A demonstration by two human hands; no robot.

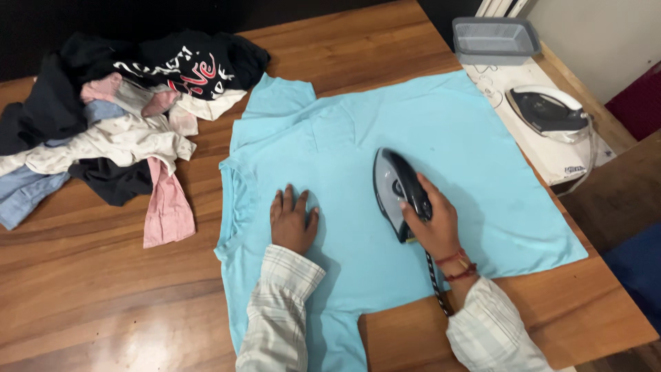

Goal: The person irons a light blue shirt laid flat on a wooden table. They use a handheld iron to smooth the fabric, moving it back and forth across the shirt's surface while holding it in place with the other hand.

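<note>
While left hand (292, 222) flattens shirt (475, 158), iron (396, 186) gripped right

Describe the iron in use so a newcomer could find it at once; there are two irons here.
On the wooden table lies a light blue T-shirt. The dark iron rests near its middle, gripped by the right hand. The other iron sits unheld on a white mat.

One head camera looks steeply down from the near edge of the wooden table (89, 275), close above it, facing far.
</note>
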